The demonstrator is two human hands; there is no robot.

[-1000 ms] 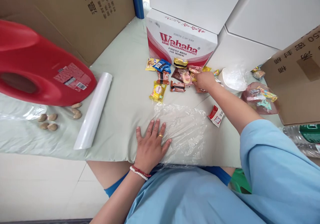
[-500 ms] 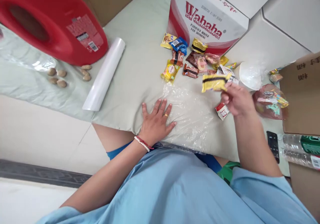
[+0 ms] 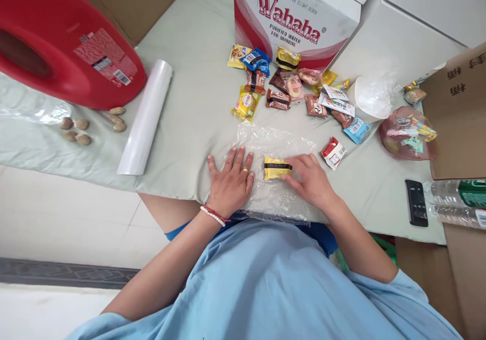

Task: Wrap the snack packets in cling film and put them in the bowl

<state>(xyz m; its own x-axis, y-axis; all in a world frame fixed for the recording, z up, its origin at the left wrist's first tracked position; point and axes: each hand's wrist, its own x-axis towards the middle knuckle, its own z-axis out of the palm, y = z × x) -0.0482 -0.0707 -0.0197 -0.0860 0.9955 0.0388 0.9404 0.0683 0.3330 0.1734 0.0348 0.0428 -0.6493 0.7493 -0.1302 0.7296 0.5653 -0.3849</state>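
Observation:
My left hand point(image 3: 230, 182) lies flat with fingers spread, pressing the left part of a clear plastic sheet point(image 3: 261, 198) against the cloth. Between the thumb and fingers of my right hand point(image 3: 309, 180) is the right end of a small yellow wrapped snack point(image 3: 276, 168) with a dark band. This snack is low over the sheet or resting on it; I cannot tell which. Farther back is a loose group of wrapped snacks, among them a yellow round one point(image 3: 246, 103), a blue one point(image 3: 258, 61) and a brown one point(image 3: 278, 100). A red and white packet point(image 3: 333, 153) lies right of the sheet.
A white film roll point(image 3: 146, 119), several nuts point(image 3: 81, 124) and a red jug point(image 3: 102, 61) stand or lie at left. Behind the snacks is a Wahaha carton point(image 3: 292, 21). On the right are a white cup point(image 3: 366, 99), a pink bowl point(image 3: 395, 145), a black phone point(image 3: 416, 203) and plastic bottles point(image 3: 446, 193).
My right hand has brought the yellow snack from beside the group down and left, over the plastic sheet. My left hand stays flat on the sheet. The view has shifted a little.

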